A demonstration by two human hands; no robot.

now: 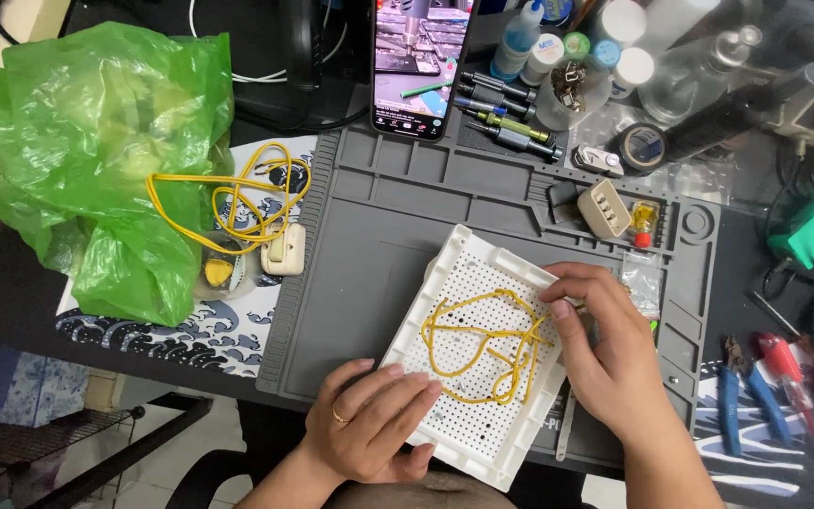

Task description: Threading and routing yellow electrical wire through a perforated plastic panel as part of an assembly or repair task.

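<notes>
We've got the left hand [374, 424] flat, fingers spread, pinning the white perforated board [482, 353] on the grey mat [369, 254], right hand [605, 353] w/ its grip pinching the yellow wire [482, 344] end — best keep the board steady, seat it straight.

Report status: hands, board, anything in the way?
Left hand flat on white perforated board. Right hand fingers at yellow wires. Nothing blocking.

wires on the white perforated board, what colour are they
Yellow. The wires lie looped on the white perforated board, seen best in the head view.
</notes>
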